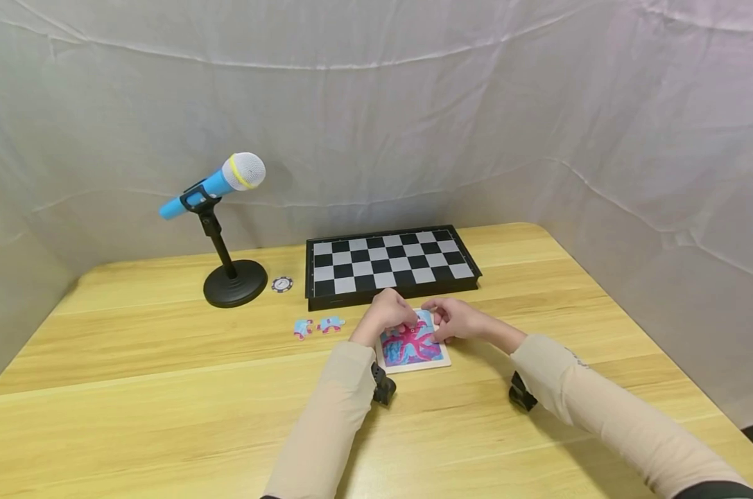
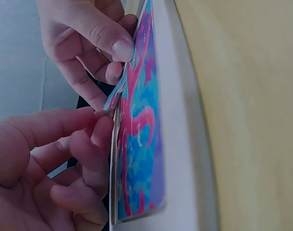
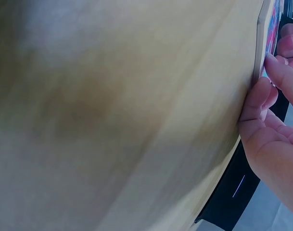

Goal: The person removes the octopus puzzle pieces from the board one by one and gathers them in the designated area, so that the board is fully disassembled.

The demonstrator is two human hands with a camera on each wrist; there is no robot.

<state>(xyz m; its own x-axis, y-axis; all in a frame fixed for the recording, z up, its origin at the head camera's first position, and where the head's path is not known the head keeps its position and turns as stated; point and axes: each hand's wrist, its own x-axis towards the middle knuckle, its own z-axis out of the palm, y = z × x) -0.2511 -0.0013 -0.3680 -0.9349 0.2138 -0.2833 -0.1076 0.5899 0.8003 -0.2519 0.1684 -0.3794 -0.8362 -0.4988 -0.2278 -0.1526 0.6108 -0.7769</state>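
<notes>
A square jigsaw puzzle (image 1: 408,348) with a pink octopus on blue and purple lies in a pale-rimmed tray on the table. My left hand (image 1: 390,312) reaches over its upper left part. Between left thumb and fingertip, a puzzle piece (image 2: 110,102) is pinched, tilted up from the picture's edge. My right hand (image 1: 459,320) holds the puzzle's right side, its thumb (image 2: 122,48) on the picture and the other fingers curled at the edge. In the right wrist view, right fingers (image 3: 258,98) sit against the tray's side.
Two loose puzzle pieces (image 1: 331,324) lie left of the puzzle. Behind it is a folded black-and-white chessboard (image 1: 392,265). A blue toy microphone (image 1: 217,184) on a black stand (image 1: 236,283) stands at the back left, beside a poker chip (image 1: 282,284).
</notes>
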